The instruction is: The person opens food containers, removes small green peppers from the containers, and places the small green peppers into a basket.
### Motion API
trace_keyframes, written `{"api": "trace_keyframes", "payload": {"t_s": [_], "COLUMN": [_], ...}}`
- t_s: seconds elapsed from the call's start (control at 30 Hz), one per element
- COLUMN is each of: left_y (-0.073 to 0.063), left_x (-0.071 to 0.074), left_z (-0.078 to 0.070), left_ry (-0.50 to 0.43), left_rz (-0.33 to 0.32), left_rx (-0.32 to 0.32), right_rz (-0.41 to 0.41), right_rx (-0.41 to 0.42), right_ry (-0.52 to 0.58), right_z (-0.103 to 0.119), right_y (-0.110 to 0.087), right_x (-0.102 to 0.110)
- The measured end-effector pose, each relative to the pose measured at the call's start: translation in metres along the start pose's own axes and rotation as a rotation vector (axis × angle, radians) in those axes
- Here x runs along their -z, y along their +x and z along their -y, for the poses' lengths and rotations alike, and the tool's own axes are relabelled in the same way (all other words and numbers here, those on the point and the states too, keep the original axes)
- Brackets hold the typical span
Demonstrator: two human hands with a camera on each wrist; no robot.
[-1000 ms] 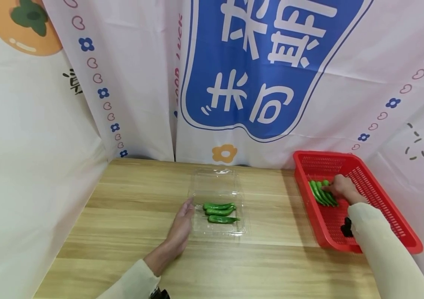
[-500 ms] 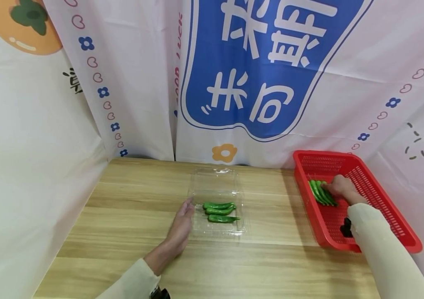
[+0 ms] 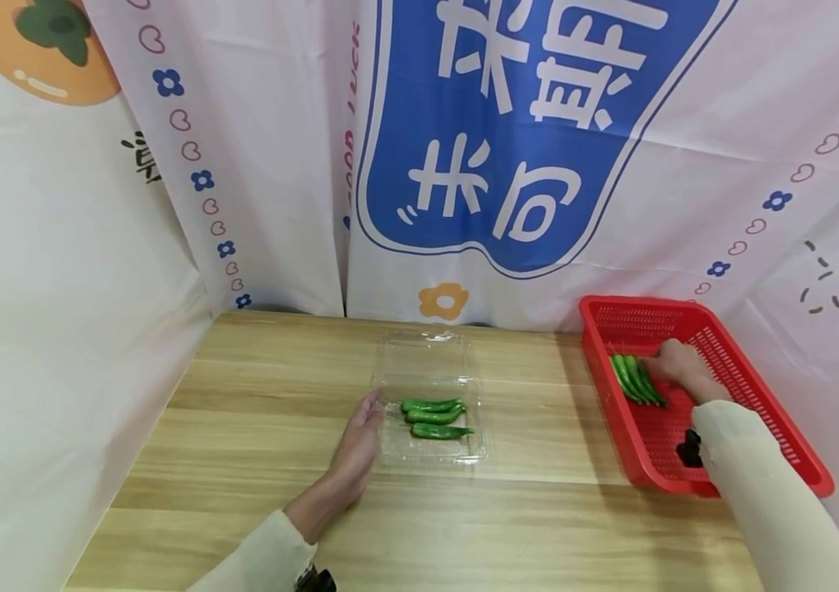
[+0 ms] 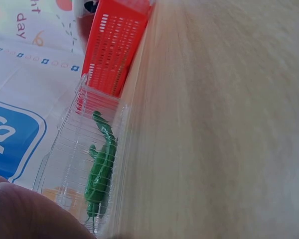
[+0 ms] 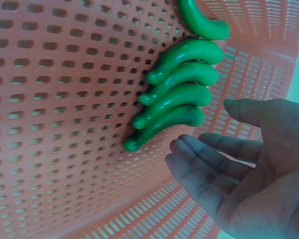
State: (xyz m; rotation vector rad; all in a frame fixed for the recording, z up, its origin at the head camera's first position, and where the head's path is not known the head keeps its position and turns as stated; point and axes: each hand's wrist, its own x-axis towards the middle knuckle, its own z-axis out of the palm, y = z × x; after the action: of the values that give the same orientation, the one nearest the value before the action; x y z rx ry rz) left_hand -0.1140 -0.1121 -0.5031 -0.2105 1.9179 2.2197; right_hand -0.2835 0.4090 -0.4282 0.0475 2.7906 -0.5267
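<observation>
Three green chili peppers (image 3: 438,417) lie side by side in a clear plastic box (image 3: 427,452), its lid raised at the back. My left hand (image 3: 353,456) touches the box's left edge with fairly straight fingers; the thumb (image 4: 30,214) overlaps its near end in the left wrist view. My right hand (image 3: 679,366) is inside the red basket (image 3: 627,444), beside several green chili peppers (image 3: 636,380). In the right wrist view, the right hand's fingers are spread with nothing held, just apart from the row of peppers; one pepper (image 5: 202,22) lies slightly away from the others.
The basket stands at the right back of the wooden table (image 3: 242,460), its perforated walls rising round the right hand. A printed cloth (image 3: 279,205) hangs behind the table and along both sides.
My right hand has drawn slightly right, away from the row of peppers in the basket. The left hand and plastic box have stayed in place.
</observation>
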Motion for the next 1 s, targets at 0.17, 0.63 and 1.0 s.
{"api": "trace_keyframes", "payload": {"t_s": [0.17,0.63,1.0], "left_y": [0.001,0.001,0.000], "left_x": [0.000,0.000,0.001], "left_z": [0.000,-0.002,-0.002], "left_ry": [-0.006,-0.010,-0.009], "left_rz": [0.000,0.010,0.014], "left_rx": [-0.002,0.008,0.001], "right_rz": [-0.055,-0.186,-0.175], "right_rx": [0.032,0.116,0.196], "right_ry": [-0.046,-0.084,-0.147], "right_z": [0.009,0.065,0.126], "right_y": [-0.003,-0.024,-0.045], "right_x": [0.005,0.028,0.020]}}
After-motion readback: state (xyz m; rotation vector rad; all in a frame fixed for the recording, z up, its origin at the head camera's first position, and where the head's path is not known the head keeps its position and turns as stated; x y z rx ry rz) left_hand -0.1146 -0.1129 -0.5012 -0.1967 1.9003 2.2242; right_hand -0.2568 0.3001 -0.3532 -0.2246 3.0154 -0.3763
